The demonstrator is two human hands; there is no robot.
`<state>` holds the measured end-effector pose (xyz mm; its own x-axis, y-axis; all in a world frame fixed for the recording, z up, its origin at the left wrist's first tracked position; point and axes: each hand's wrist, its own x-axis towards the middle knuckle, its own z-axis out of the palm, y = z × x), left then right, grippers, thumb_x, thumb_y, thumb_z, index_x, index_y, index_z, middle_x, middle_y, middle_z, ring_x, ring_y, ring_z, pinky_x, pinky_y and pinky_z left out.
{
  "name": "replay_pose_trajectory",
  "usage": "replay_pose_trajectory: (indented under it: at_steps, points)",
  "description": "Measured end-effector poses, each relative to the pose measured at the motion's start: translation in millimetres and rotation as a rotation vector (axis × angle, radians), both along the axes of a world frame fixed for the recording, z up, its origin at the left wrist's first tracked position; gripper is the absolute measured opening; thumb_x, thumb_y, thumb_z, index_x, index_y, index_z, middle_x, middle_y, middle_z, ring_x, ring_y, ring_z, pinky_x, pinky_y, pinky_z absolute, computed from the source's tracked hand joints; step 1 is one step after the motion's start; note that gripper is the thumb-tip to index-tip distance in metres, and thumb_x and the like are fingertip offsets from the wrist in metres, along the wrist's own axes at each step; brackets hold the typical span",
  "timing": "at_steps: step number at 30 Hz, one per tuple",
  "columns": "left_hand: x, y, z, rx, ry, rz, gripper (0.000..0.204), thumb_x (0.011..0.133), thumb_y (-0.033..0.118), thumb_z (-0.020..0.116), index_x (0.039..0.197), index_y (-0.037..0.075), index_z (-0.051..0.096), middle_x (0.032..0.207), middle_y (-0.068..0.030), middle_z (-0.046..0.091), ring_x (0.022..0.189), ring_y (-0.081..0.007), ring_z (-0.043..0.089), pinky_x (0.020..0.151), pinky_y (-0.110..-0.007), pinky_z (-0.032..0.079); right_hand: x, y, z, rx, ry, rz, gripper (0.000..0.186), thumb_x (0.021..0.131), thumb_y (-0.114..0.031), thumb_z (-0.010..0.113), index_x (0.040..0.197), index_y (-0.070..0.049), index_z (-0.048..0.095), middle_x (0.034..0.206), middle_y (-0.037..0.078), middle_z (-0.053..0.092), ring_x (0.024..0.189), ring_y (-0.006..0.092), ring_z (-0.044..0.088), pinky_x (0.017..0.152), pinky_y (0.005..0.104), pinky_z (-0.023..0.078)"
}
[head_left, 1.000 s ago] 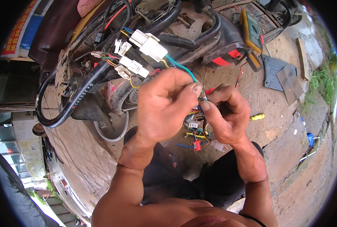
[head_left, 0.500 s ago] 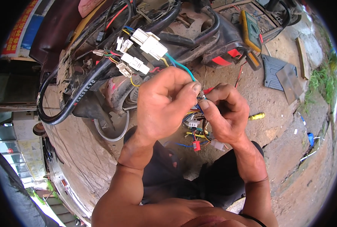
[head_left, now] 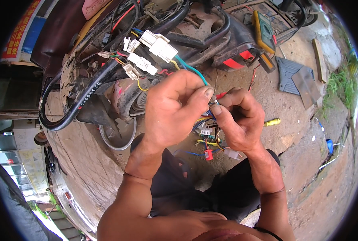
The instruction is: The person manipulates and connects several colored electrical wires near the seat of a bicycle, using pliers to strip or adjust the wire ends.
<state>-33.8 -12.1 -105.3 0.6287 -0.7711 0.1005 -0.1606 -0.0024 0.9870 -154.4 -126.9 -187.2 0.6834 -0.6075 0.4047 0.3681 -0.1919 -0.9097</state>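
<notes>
My left hand [head_left: 173,110] is closed, thumb against forefinger, on a teal wire [head_left: 194,70] that runs down from a large white plug connector [head_left: 163,49]. Close by, my right hand [head_left: 241,122] pinches a small metal terminal [head_left: 215,100] between thumb and forefinger. The two thumb tips nearly meet there; whether the terminal and the teal wire are joined is too small to tell. Below the hands hang several coloured wires with a grey-white connector [head_left: 205,131], a red connector [head_left: 208,154] and a clear connector [head_left: 231,153]. Smaller white connectors [head_left: 142,64] sit left of my left hand.
A dismantled vehicle frame with black tubes [head_left: 72,118] stands ahead. On its rear rests a yellow-green multimeter [head_left: 264,32]. A yellow-handled tool [head_left: 272,122], a dark plastic panel [head_left: 288,76], a wooden strip [head_left: 319,60] and a blue item [head_left: 330,147] lie on the ground at right.
Both hands keep their grips and have hardly moved. The view has shifted very slightly, with the vehicle and multimeter a little further left.
</notes>
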Motion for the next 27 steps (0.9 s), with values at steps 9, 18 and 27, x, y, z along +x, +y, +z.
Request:
replay_pose_trajectory:
  at_steps: [9,18,27]
  points:
    - [-4.8,0.1,-0.4,-0.015,-0.007,0.025,0.007,0.101,0.002,0.068,0.105,-0.004,0.067,0.083,-0.0025,0.071,0.068,-0.0026,0.058,0.06,-0.019,0.046,-1.5,-1.9,-3.6,0.1,0.047,0.007,0.013,0.091,-0.004,0.078,0.09,-0.002,0.065,0.075,0.003,0.065,0.065,0.0083,0.058,0.059,0.0264,0.047]
    - [-17.6,44.0,-3.3,-0.096,-0.343,-0.607,0.028,0.074,0.007,0.089,0.097,0.003,0.074,0.076,-0.0105,0.07,0.061,-0.0268,0.067,0.056,-0.035,0.053,5.0,-6.4,-5.5,0.231,-0.021,0.025,0.012,0.088,-0.006,0.078,0.088,-0.001,0.067,0.073,0.001,0.061,0.066,0.0082,0.052,0.059,0.0273,0.045]
    - [-71.2,109.0,-333.2,0.839,-0.472,-0.679,0.039,0.089,0.032,0.079,0.112,0.004,0.066,0.11,-0.023,0.073,0.109,-0.0394,0.07,0.09,-0.05,0.056,4.3,-19.4,-22.8,0.116,0.007,0.116,0.011,0.096,0.003,0.074,0.099,0.0,0.064,0.085,-0.002,0.065,0.071,0.0016,0.053,0.062,0.0205,0.041]
